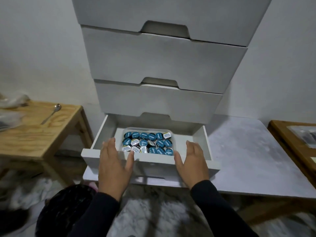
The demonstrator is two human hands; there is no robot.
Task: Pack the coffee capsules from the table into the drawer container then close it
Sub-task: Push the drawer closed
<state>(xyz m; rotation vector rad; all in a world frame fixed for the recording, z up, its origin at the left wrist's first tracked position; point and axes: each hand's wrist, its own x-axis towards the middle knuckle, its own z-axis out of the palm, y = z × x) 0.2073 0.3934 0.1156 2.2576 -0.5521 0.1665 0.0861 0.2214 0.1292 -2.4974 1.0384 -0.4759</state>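
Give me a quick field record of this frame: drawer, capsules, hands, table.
drawer: bottom one of the white unit, pulled open
coffee capsules: packed in a clear tray inside the drawer, mostly blue lids, a few white
left hand: open, at the drawer's front edge
right hand: open, at the drawer's front edge
wooden table: holds a spoon

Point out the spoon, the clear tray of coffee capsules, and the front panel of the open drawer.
spoon (51, 113): head view, middle of its handle.
clear tray (126, 130): head view, rear left rim.
coffee capsules (143, 143): head view, blue lid of a central capsule.
open drawer (153, 160): head view, front panel between the hands.
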